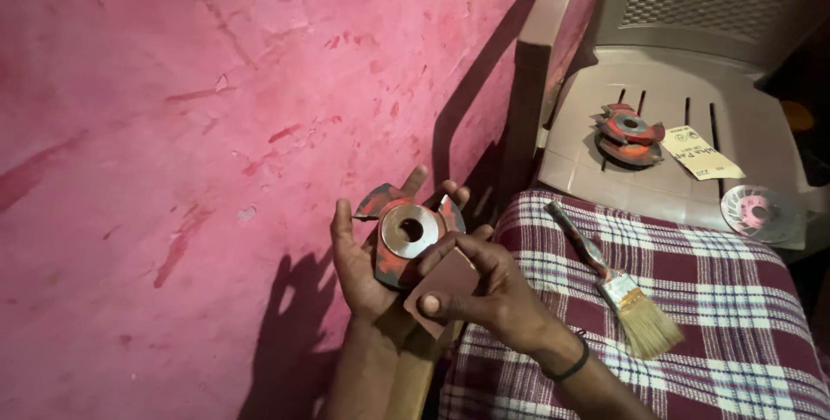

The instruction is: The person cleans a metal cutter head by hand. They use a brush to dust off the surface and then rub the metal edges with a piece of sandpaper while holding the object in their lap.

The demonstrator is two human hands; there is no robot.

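Two hands at work: left hand (367, 260) cradling red, winged metal cutter head (405, 234) above lap's left edge; right hand (480, 286) pinching brown sandpaper scrap (448, 286) against it. Rubbing step, judging so; next calls for firm strokes, turning cutter.

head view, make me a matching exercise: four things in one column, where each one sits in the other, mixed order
Things:
1. red cutter head with the steel hub
2. paintbrush
3. second red cutter head
4. grinding disc

Places:
A. on the checked cloth
B. at the near right edge of the chair seat
C. in the left hand
D. on the chair seat, beside a paper slip

Pairs: 1-C, 2-A, 3-D, 4-B
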